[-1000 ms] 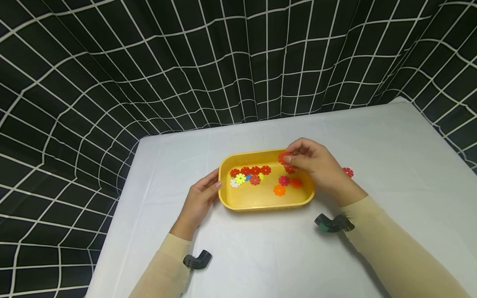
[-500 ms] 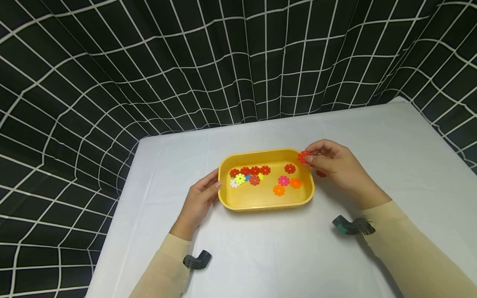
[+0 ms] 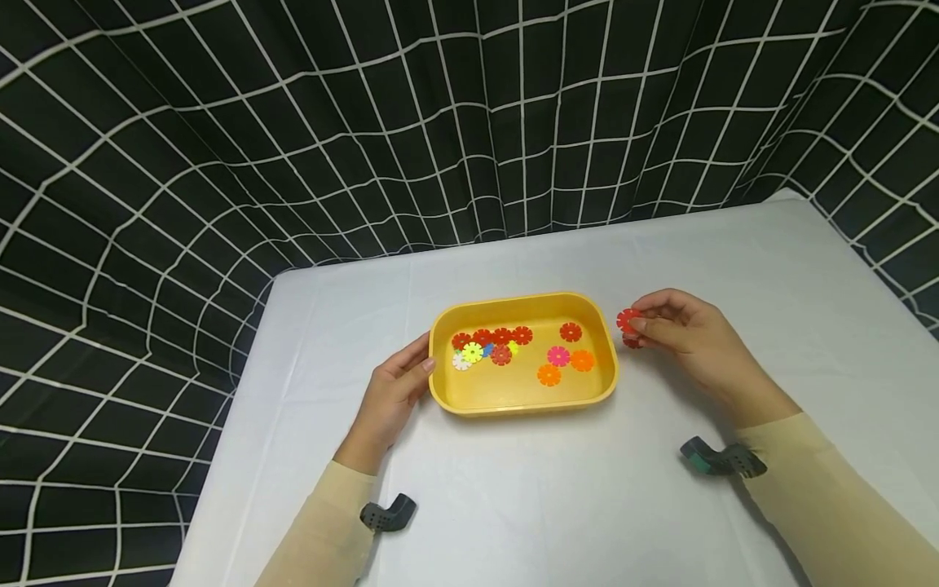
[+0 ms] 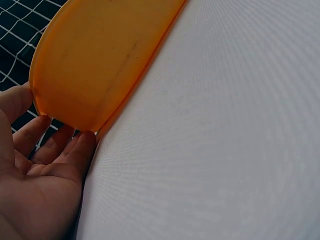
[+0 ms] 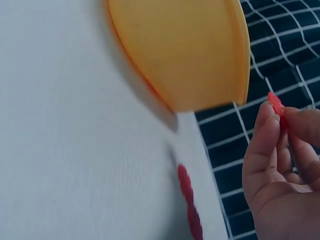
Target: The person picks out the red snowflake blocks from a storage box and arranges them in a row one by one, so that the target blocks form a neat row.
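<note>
My left hand [image 3: 392, 395] holds the left end of a yellow plastic tray [image 3: 513, 403], thumb at the rim and fingers against the outer wall [image 4: 75, 112]. Just past the tray's right end, my right hand [image 3: 682, 334] pinches a red notched snowflake disc [image 3: 627, 320] between thumb and fingers. In the right wrist view that red disc [image 5: 277, 107] appears nearly edge-on. A darker red disc [image 3: 632, 342] shows below it, partly covered. On the tray floor are several notched discs, among them a pink disc [image 3: 558, 356], an orange disc [image 3: 548, 375] and a bright yellow disc [image 3: 473, 352].
A white cloth [image 3: 513, 497] covers the table. Behind and to the sides hangs a black curtain [image 3: 411, 122] with a white grid. A dark red wavy strip [image 5: 189, 197] lies on the cloth in the right wrist view.
My right hand has moved right with the red disc, from over the tray to beyond its right end. It now covers the spot where another red disc lay. The left hand has stayed still.
</note>
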`<state>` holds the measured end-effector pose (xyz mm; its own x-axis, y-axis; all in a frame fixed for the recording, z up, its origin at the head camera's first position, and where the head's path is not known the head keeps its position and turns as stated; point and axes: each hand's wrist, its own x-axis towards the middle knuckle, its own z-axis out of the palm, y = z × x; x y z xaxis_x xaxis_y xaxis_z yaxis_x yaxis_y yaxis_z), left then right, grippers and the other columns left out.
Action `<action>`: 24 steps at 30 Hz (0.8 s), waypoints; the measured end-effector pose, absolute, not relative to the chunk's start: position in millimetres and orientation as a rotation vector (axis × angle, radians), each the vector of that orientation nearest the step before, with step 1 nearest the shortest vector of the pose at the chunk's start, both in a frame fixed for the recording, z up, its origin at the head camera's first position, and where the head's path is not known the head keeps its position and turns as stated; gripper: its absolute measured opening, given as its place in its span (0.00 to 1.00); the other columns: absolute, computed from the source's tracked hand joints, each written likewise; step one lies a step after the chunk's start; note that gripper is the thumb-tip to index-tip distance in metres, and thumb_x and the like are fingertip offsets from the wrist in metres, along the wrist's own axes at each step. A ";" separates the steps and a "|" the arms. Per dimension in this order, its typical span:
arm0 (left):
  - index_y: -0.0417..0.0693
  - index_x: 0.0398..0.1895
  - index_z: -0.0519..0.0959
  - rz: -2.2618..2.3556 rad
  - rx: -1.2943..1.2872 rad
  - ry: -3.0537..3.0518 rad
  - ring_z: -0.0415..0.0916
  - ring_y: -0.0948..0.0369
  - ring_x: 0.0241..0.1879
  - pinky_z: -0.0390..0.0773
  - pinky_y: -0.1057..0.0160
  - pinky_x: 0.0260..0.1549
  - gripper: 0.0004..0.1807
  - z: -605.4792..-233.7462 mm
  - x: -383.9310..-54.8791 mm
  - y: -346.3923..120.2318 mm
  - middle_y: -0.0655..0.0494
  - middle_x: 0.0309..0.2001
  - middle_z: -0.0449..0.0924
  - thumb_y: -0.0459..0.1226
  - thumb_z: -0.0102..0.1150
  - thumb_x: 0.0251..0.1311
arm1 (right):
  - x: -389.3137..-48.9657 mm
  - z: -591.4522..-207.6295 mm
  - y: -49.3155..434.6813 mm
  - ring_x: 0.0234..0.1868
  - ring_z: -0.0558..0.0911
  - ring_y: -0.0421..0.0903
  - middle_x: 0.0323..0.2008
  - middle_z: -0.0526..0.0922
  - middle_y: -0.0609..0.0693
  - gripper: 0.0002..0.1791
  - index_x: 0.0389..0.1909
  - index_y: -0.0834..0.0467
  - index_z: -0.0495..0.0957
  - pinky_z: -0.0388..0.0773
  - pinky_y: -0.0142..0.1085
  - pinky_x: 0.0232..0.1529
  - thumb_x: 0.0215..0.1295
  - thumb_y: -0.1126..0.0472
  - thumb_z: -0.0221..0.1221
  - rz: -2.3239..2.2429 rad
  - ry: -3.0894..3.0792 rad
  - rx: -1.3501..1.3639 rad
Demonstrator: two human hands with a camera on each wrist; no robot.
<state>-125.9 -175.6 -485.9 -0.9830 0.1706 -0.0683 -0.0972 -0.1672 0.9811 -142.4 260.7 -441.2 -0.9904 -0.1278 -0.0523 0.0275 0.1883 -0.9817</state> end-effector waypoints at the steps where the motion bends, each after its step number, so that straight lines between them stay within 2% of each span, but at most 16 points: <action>1: 0.39 0.79 0.73 2.272 0.083 1.903 0.71 0.52 0.75 0.77 0.57 0.67 0.27 -486.1 -125.9 -175.7 0.47 0.76 0.74 0.31 0.61 0.79 | -142.0 -442.5 264.0 0.47 0.90 0.51 0.50 0.86 0.53 0.18 0.62 0.68 0.75 0.88 0.34 0.50 0.80 0.63 0.65 -1.923 2.330 -0.095; 10: 0.39 0.79 0.72 2.263 0.082 1.909 0.71 0.52 0.75 0.77 0.57 0.67 0.28 -485.6 -125.2 -176.4 0.46 0.76 0.73 0.32 0.61 0.80 | -140.3 -450.3 301.1 0.47 0.87 0.45 0.48 0.86 0.43 0.22 0.65 0.64 0.76 0.87 0.30 0.48 0.81 0.56 0.65 -1.864 2.446 0.109; 17: 0.39 0.79 0.73 2.270 0.071 1.900 0.71 0.52 0.75 0.78 0.58 0.66 0.28 -486.8 -126.4 -176.7 0.46 0.76 0.73 0.31 0.61 0.79 | -142.8 -460.7 328.6 0.48 0.85 0.38 0.49 0.86 0.39 0.19 0.65 0.61 0.77 0.85 0.25 0.47 0.82 0.56 0.64 -1.869 2.471 0.232; 24: 0.40 0.79 0.73 2.260 0.065 1.920 0.72 0.53 0.74 0.78 0.58 0.66 0.27 -487.0 -126.1 -176.5 0.48 0.76 0.74 0.32 0.62 0.80 | -140.9 -465.7 343.4 0.51 0.82 0.38 0.51 0.85 0.37 0.27 0.67 0.59 0.77 0.82 0.21 0.46 0.80 0.43 0.64 -1.662 2.580 0.339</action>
